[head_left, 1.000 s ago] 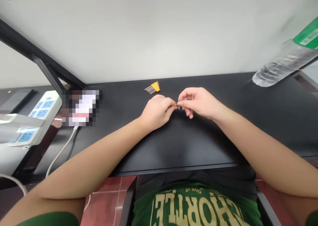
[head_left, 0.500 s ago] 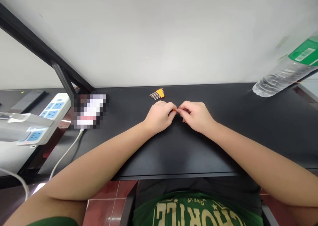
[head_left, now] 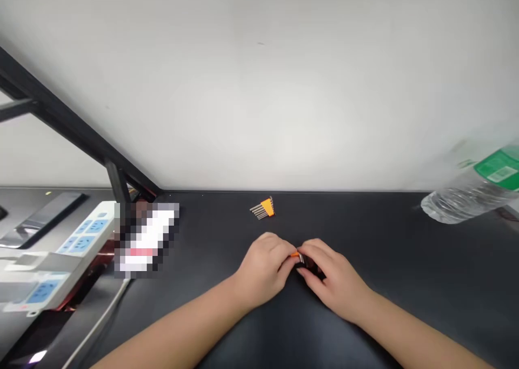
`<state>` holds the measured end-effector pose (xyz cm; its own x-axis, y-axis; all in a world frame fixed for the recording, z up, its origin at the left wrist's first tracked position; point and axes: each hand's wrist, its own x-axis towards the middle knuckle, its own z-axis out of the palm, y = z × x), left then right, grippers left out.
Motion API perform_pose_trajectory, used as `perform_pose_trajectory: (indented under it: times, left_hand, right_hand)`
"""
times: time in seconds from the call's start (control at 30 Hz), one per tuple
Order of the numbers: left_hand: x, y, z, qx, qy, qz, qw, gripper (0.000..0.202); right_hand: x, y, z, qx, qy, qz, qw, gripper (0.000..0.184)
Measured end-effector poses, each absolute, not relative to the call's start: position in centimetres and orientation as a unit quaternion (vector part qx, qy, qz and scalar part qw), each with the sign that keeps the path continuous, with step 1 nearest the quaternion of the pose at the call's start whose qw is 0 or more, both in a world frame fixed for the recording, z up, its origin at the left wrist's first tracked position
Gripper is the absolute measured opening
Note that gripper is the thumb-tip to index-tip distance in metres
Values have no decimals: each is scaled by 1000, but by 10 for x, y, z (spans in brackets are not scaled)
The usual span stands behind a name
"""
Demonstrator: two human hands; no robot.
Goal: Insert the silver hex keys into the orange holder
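Left hand (head_left: 267,266) pinches a small orange piece (head_left: 294,254) between thumb and fingers, near table centre. Right hand (head_left: 334,277), at its 4 o'clock, has thumb and fingers curled round a dark piece (head_left: 302,261) with shiny metal edges; can't tell if orange and dark are one object, fingers cover most of it. Fingertips of both hands nearly meet. From the hands: orange holder (head_left: 267,208) with a fan of metal rods at 11 o'clock, flat on the black table (head_left: 377,244); clear bottle (head_left: 454,201), green label, between 2 and 3, tilted in view. At 9 o'clock: pixelated device (head_left: 146,239), then white power strip (head_left: 87,236) with blue sockets beyond. White cable (head_left: 97,317) runs from the device toward 8.
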<state>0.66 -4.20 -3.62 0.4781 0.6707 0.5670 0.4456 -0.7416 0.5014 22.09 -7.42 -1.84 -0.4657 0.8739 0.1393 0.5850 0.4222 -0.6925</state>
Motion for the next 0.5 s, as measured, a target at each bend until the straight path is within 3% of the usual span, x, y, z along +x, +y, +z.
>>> perform_pose_trajectory:
  times: [0.3,0.5]
  left_hand:
    - [11,-29,-30,860,354,340,142,14]
    - [16,-27,-30,856,366,278,239,20]
  right_hand:
    - [222,-54,-19,-438,-815,259,277,10]
    - [227,-47,-22,-484,-789,277,260,13]
